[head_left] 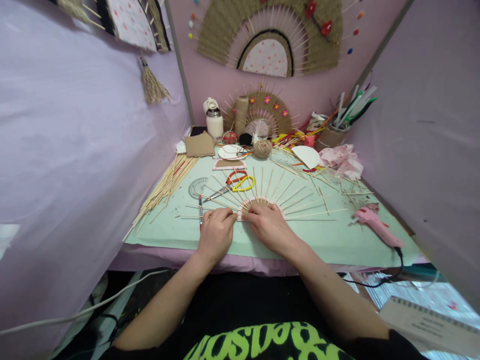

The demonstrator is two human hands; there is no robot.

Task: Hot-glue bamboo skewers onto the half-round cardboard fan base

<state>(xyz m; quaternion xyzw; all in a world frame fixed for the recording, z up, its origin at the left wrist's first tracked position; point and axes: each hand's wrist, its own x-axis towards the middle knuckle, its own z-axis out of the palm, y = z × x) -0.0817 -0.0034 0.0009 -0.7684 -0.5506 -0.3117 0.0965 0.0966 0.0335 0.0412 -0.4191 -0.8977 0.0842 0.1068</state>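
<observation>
A small cardboard half-circle [258, 201] with a pink-and-white rim lies on the table before me. Thin wooden sticks [279, 186] spread out from it like a fan. My left hand [216, 231], fingers curled together, pinches the lowest stick at the half-circle's left end. My right hand [268, 226] rests on the half-circle, its fingers bent and pressed onto the lower left part, which they hide. Just beyond the left hand are scissors [226, 189] with red and yellow handles, partly under the sticks. A pen [200, 207] and a clear protractor [197, 188] lie beside them.
Loose sticks [168, 185] are heaped at the left. A pink glue gun [378, 226] with a black cord lies at the right edge. Twine [262, 148], a white bottle [214, 124], crumpled pink cloth [343, 160] and a tool-filled holder [332, 136] stand at the back.
</observation>
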